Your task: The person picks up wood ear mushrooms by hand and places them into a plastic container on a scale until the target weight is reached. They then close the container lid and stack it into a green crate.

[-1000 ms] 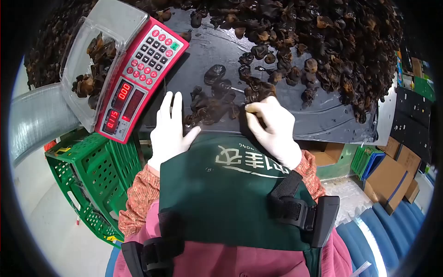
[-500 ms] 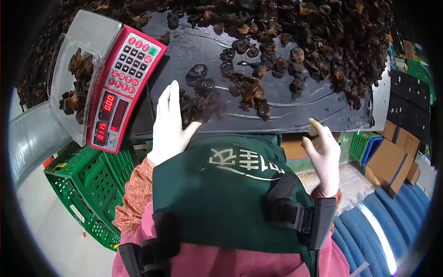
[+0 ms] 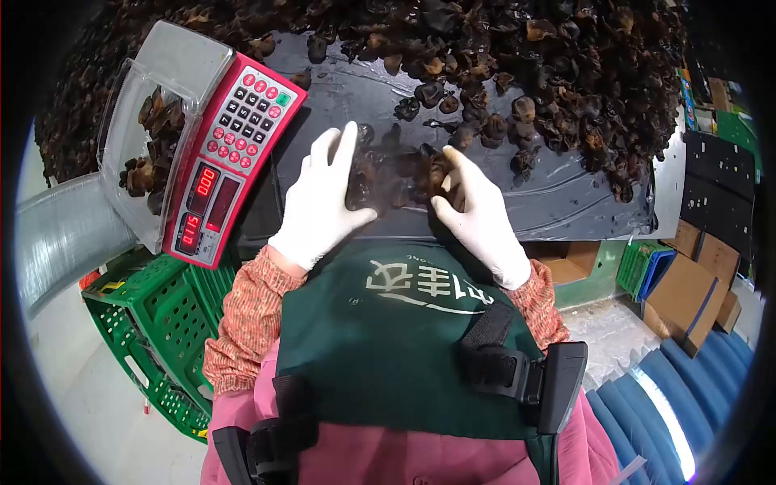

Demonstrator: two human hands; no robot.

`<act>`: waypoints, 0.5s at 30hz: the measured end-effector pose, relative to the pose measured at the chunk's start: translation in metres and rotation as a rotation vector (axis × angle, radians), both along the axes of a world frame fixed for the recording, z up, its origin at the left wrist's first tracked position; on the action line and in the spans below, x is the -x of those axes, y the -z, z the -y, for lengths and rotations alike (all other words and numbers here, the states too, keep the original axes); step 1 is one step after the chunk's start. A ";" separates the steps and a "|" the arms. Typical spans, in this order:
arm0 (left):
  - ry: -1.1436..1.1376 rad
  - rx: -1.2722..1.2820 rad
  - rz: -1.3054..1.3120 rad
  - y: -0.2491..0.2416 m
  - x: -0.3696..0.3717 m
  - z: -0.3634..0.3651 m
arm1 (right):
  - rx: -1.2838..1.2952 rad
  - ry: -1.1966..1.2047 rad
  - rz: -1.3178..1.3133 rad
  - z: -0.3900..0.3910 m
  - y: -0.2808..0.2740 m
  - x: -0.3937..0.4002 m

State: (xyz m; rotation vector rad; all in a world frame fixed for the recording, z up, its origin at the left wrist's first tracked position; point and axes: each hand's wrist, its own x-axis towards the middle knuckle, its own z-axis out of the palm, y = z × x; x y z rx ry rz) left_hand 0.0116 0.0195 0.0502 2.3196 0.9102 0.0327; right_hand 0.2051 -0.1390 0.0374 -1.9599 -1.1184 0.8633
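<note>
My left hand (image 3: 321,198), in a white glove, is at the near side of the black tabletop with its thumb spread from its fingers. Against its inner side lies a blurred clump of dark wood ear mushrooms (image 3: 366,182). Opposite it, my gloved right hand (image 3: 478,217) has its fingers curved and apart, the fingertips at a brown wood ear mushroom (image 3: 435,171). The loose pieces lie between the two palms, smeared by motion. Left of my hands, a red scale (image 3: 234,153) carries a clear plastic tray (image 3: 121,133) with some wood ear mushrooms inside.
A large heap of wood ear mushrooms (image 3: 566,73) covers the far part of the black tabletop (image 3: 566,190). Green crates (image 3: 153,323) stand below at the left. Cardboard boxes (image 3: 687,287) and blue ribbed material (image 3: 655,404) are at the right.
My right hand has moved left and forward from beyond the table's edge to the mushrooms. My left hand has shifted slightly right, and the loose mushrooms between the hands have been gathered closer together.
</note>
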 end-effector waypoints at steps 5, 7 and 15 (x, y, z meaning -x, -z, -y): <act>0.054 0.115 0.162 0.013 -0.003 0.004 | 0.062 0.005 -0.208 -0.006 -0.004 0.013; 0.007 0.219 0.230 0.013 -0.005 0.010 | 0.084 0.040 -0.180 -0.007 -0.008 0.015; -0.159 0.828 0.546 0.018 0.002 0.032 | 0.103 0.038 -0.375 -0.010 -0.010 0.026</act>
